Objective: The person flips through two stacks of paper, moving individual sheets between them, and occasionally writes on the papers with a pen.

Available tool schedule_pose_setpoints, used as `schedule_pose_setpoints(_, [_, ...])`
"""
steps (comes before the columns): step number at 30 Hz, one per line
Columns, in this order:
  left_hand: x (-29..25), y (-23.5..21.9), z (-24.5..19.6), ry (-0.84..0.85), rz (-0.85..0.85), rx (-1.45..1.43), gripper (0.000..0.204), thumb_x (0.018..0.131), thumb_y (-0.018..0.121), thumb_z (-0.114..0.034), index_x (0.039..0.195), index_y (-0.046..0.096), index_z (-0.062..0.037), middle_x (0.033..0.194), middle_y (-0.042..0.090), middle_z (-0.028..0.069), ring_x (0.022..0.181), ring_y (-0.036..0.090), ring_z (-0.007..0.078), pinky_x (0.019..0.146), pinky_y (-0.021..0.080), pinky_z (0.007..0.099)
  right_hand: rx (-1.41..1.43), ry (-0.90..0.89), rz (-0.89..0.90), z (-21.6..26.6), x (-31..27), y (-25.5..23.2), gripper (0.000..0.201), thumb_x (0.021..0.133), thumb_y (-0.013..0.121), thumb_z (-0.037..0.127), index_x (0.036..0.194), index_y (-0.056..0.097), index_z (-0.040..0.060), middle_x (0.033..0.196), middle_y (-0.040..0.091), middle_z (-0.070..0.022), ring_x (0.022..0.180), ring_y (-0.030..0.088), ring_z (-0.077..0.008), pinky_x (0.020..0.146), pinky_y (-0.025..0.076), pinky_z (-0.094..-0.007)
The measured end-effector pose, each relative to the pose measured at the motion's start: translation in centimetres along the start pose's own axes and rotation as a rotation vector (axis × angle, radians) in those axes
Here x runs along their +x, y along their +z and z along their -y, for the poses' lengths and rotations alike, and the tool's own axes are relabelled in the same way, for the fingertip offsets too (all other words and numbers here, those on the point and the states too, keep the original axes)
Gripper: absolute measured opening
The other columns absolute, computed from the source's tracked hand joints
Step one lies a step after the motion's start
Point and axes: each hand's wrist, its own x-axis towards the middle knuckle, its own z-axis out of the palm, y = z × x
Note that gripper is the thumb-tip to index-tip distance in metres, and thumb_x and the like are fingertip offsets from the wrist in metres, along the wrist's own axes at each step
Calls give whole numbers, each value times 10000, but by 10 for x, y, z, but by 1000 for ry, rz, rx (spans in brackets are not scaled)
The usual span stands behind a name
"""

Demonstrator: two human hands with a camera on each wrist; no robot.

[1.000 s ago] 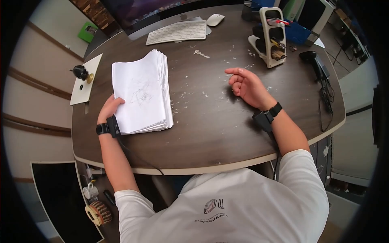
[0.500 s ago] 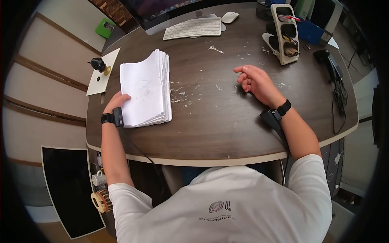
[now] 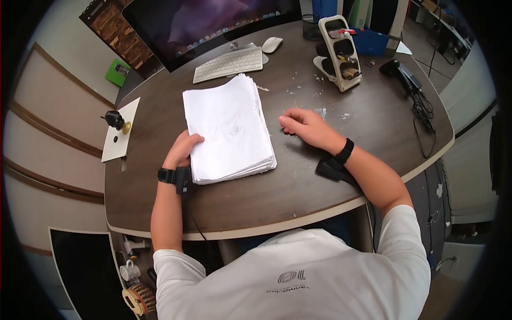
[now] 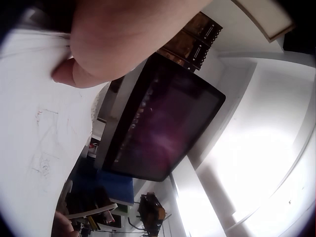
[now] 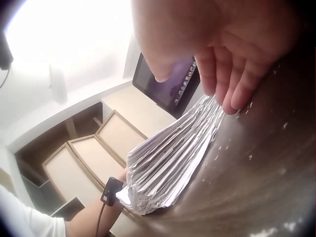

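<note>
A thick stack of white paper (image 3: pixel 226 136) lies on the desk, its top sheet marked with a faint pencil sketch. My left hand (image 3: pixel 180 150) grips its left edge, thumb on the top sheet; the other fingers are hidden at the side. In the left wrist view, the thumb (image 4: pixel 74 74) lies over the white sheet. My right hand (image 3: pixel 310 128) is just to the right of the stack, holding nothing, with fingers loosely bent. The right wrist view shows its fingertips close to the uneven page edges (image 5: pixel 170 158).
A keyboard (image 3: pixel 229 65), mouse (image 3: pixel 272 45) and monitor (image 3: pixel 213 26) stand at the back. Right of them is a pen holder (image 3: pixel 341 58), then a black scanner-like device (image 3: pixel 405 77) with a cable. White scraps (image 3: pixel 345 116) dot the desk.
The stack has slid right across the desk with my left hand on its edge. My right hand has come nearer the stack and turned, its fingers less spread. The head view has shifted too.
</note>
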Motion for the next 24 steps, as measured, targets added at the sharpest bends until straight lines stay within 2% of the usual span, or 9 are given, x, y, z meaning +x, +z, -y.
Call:
schedule_pose_setpoints(1, [-1, -3, 3, -17, 2, -58, 536, 925, 589, -41, 1419, 513, 153, 1308, 684, 230, 1100, 706, 291, 964, 581, 400, -12, -8, -9, 5, 3, 1, 415, 1083, 674, 364, 1272, 706, -4, 1120, 743, -61, 960, 685, -111, 844, 575, -296])
schedule_pose_setpoints(4, [-5, -7, 8, 10, 15, -98, 546, 922, 588, -37, 1429, 510, 149, 1337, 673, 227, 1140, 693, 295, 996, 568, 406, -109, 83, -5, 23, 19, 16, 545, 1050, 672, 511, 1218, 724, -5, 1019, 742, -71, 805, 689, -116, 665, 570, -290])
schedule_pose_setpoints(9, [-7, -16, 18, 109, 63, -180, 603, 904, 602, -22, 1472, 475, 133, 1393, 648, 222, 1197, 668, 304, 1047, 539, 402, -26, 147, -77, 29, 60, 51, 572, 1014, 711, 533, 1208, 724, -4, 955, 737, -79, 729, 706, -133, 583, 555, -280])
schedule_pose_setpoints(11, [-10, -32, 25, 123, 89, -205, 614, 936, 651, -66, 1496, 468, 110, 1407, 645, 205, 1220, 665, 298, 1064, 537, 415, -122, 130, -86, 39, 64, 59, 621, 982, 741, 558, 1186, 717, -28, 861, 721, -75, 669, 699, -138, 562, 550, -284])
schedule_pose_setpoints(12, [-15, -39, 27, 81, 110, -252, 583, 979, 663, -134, 1485, 497, 103, 1412, 653, 199, 1235, 667, 281, 1075, 538, 416, -164, 103, -110, 42, 63, 62, 606, 944, 788, 560, 1093, 715, -23, 786, 700, -63, 627, 678, -137, 548, 536, -284])
schedule_pose_setpoints(16, [-11, -56, 32, -49, 118, -314, 569, 1096, 632, -337, 1465, 547, 87, 1406, 676, 177, 1236, 681, 252, 1082, 541, 423, -313, 45, -97, 42, 65, 68, 578, 874, 834, 578, 879, 681, 21, 791, 720, -106, 679, 688, -201, 624, 548, -337])
schedule_pose_setpoints(20, [-8, -49, 35, -44, 64, -244, 570, 1129, 572, -373, 1457, 552, 94, 1386, 687, 179, 1212, 694, 249, 1069, 546, 413, -327, -4, -74, 20, 63, 68, 479, 885, 855, 454, 918, 710, -2, 800, 709, -79, 742, 671, -173, 672, 525, -327])
schedule_pose_setpoints(22, [-7, -45, 38, -6, 11, -165, 535, 1100, 611, -380, 1394, 598, 67, 1250, 733, 127, 1024, 726, 164, 871, 603, 327, -269, 14, -49, 17, 61, 61, 437, 910, 841, 409, 931, 714, -9, 807, 709, -65, 740, 661, -154, 666, 523, -319])
schedule_pose_setpoints(24, [-8, -42, 40, 33, 14, -147, 527, 1092, 632, -350, 1381, 596, 89, 1251, 730, 140, 1039, 717, 169, 895, 591, 328, -206, 36, -23, 15, 58, 56, 394, 936, 826, 364, 944, 718, -16, 814, 710, -51, 737, 651, -136, 661, 521, -311])
